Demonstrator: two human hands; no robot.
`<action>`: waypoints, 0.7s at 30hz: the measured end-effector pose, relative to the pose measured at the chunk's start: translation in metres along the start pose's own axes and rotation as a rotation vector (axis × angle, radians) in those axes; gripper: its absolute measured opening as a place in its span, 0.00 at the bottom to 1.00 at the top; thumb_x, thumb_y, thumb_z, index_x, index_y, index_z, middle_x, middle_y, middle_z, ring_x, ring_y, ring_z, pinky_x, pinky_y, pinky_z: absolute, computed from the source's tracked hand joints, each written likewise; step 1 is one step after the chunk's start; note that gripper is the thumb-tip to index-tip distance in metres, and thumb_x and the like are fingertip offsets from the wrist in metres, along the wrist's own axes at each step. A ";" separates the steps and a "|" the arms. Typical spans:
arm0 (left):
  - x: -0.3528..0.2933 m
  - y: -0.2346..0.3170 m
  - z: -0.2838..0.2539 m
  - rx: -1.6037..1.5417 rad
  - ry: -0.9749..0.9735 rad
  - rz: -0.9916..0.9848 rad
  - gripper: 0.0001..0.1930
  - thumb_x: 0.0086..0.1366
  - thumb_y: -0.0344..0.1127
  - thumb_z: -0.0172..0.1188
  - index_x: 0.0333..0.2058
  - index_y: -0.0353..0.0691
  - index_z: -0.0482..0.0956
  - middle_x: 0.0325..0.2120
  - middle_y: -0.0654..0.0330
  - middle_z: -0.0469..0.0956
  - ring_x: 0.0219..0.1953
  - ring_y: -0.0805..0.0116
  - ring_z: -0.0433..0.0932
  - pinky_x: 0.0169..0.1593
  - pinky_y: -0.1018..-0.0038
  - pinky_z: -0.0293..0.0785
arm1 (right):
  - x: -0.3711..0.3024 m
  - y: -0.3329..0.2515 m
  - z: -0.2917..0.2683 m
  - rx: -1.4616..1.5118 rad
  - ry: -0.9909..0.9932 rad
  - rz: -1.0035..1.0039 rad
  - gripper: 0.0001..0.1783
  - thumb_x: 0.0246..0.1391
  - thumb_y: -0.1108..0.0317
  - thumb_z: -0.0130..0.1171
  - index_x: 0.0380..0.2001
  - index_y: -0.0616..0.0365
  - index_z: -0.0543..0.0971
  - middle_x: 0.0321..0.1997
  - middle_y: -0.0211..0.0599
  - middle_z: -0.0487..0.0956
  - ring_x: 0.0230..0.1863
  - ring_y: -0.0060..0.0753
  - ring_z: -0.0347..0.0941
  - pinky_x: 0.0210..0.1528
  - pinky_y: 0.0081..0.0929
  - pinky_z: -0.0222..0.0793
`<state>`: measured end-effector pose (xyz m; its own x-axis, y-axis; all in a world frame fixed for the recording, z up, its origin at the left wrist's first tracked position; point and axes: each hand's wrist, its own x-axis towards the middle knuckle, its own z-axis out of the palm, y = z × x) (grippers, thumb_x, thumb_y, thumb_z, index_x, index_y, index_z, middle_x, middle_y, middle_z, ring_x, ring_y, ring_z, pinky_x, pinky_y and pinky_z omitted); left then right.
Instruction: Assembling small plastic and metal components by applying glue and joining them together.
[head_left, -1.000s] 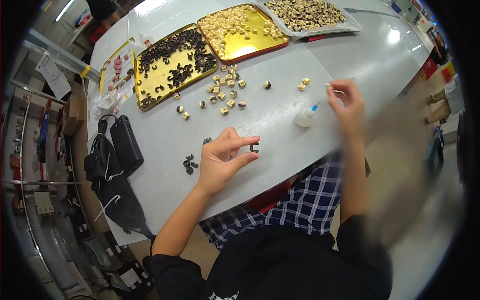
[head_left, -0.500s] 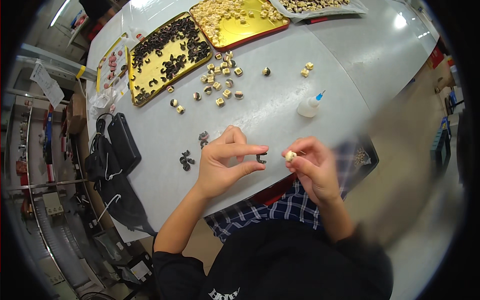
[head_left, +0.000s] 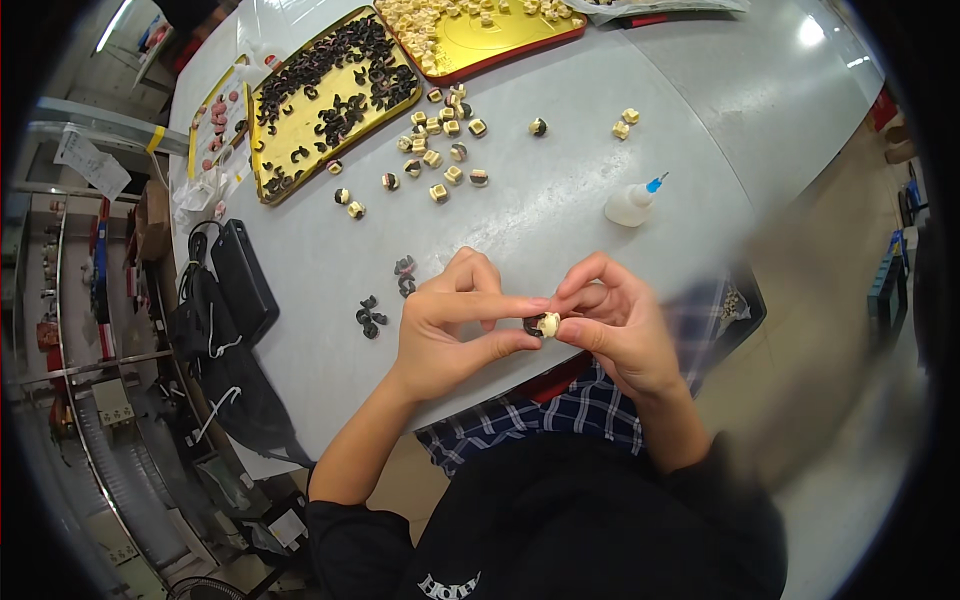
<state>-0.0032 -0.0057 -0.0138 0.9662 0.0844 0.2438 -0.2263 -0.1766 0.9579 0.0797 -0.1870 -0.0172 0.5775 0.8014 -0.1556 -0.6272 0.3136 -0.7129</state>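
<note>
Between the thumb and forefinger of my left hand point(head_left: 450, 318) is a small black C-shaped piece point(head_left: 531, 325). My right hand point(head_left: 622, 325) pinches a small cream-coloured piece point(head_left: 549, 324) with rounded sides. The two pieces meet, the cream one sitting at the open side of the black one; how deep it sits I cannot tell. Several loose black curved pieces point(head_left: 370, 318) lie on the table just left of my left hand. Beyond my right hand stands a squat translucent squeeze bottle point(head_left: 629, 206) with a blue needle tip.
Cream-and-black pieces point(head_left: 453, 175) are scattered mid-table. Behind them are a gold tray of black pieces point(head_left: 290, 150) and a red-rimmed gold tray of cream pieces point(head_left: 480, 45). A black power adapter point(head_left: 247, 278) with cables lies at the left edge, and a wheeled-looking shelf rack point(head_left: 100, 400) stands beyond it.
My right hand has moved left and brought the cream piece against the black curved piece. My left hand has stayed nearly in place, still pinching. The view has shifted slightly.
</note>
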 end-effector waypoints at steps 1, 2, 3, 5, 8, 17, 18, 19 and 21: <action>0.000 0.000 0.000 -0.002 -0.002 0.004 0.17 0.41 0.30 0.72 0.35 0.41 0.83 0.20 0.71 0.65 0.27 0.74 0.61 0.33 0.78 0.57 | 0.000 0.000 0.000 -0.009 -0.002 0.013 0.15 0.47 0.80 0.60 0.38 0.62 0.69 0.37 0.42 0.79 0.41 0.26 0.75 0.44 0.21 0.70; 0.000 -0.001 0.000 -0.002 -0.002 0.002 0.17 0.41 0.30 0.72 0.35 0.41 0.83 0.20 0.71 0.65 0.27 0.74 0.61 0.33 0.78 0.57 | 0.001 0.000 -0.001 -0.008 -0.002 0.014 0.15 0.47 0.80 0.60 0.38 0.62 0.69 0.37 0.42 0.79 0.41 0.26 0.75 0.44 0.21 0.70; -0.001 -0.001 0.000 -0.004 -0.001 0.001 0.17 0.41 0.30 0.72 0.35 0.41 0.83 0.20 0.71 0.66 0.27 0.74 0.61 0.33 0.78 0.57 | 0.002 0.000 -0.001 -0.004 -0.012 0.020 0.15 0.47 0.80 0.60 0.39 0.62 0.69 0.37 0.42 0.79 0.41 0.26 0.75 0.44 0.21 0.70; -0.001 -0.001 0.000 -0.008 0.002 0.000 0.17 0.41 0.30 0.72 0.35 0.42 0.83 0.20 0.71 0.67 0.28 0.74 0.61 0.33 0.78 0.57 | 0.003 0.000 -0.001 0.002 -0.032 0.033 0.16 0.47 0.80 0.60 0.39 0.62 0.69 0.37 0.41 0.79 0.41 0.25 0.75 0.45 0.21 0.70; 0.000 0.000 0.003 0.006 0.008 0.014 0.19 0.40 0.31 0.72 0.36 0.46 0.84 0.19 0.71 0.67 0.27 0.75 0.62 0.31 0.80 0.58 | 0.004 -0.003 0.002 0.037 -0.054 0.079 0.19 0.45 0.80 0.61 0.41 0.62 0.67 0.37 0.42 0.78 0.41 0.27 0.75 0.44 0.20 0.70; 0.003 0.007 0.005 0.112 -0.006 0.065 0.20 0.39 0.31 0.73 0.36 0.49 0.84 0.18 0.71 0.68 0.26 0.76 0.63 0.29 0.81 0.59 | 0.007 0.009 -0.006 0.198 -0.174 0.066 0.25 0.44 0.83 0.61 0.44 0.61 0.63 0.38 0.42 0.77 0.43 0.29 0.74 0.48 0.24 0.68; 0.003 0.007 0.005 0.112 -0.006 0.064 0.20 0.39 0.31 0.73 0.36 0.49 0.84 0.18 0.71 0.68 0.26 0.76 0.63 0.29 0.81 0.59 | 0.007 0.009 -0.005 0.198 -0.173 0.066 0.25 0.44 0.83 0.61 0.44 0.61 0.63 0.38 0.42 0.77 0.43 0.29 0.74 0.48 0.24 0.68; 0.002 0.006 0.005 0.110 -0.004 0.065 0.20 0.39 0.31 0.73 0.36 0.47 0.84 0.19 0.71 0.68 0.26 0.76 0.62 0.30 0.80 0.58 | 0.007 0.009 -0.004 0.207 -0.140 0.066 0.27 0.42 0.81 0.63 0.45 0.60 0.62 0.37 0.42 0.77 0.42 0.31 0.74 0.47 0.24 0.69; 0.002 0.006 0.005 0.108 0.002 0.068 0.19 0.38 0.30 0.74 0.35 0.43 0.83 0.19 0.71 0.69 0.26 0.75 0.62 0.32 0.79 0.57 | 0.007 0.009 -0.002 0.225 -0.076 0.066 0.32 0.39 0.77 0.66 0.46 0.58 0.59 0.36 0.41 0.76 0.40 0.34 0.75 0.45 0.26 0.70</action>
<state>-0.0021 -0.0119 -0.0087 0.9488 0.0705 0.3078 -0.2763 -0.2861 0.9175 0.0796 -0.1794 -0.0262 0.4957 0.8573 -0.1392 -0.7678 0.3576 -0.5317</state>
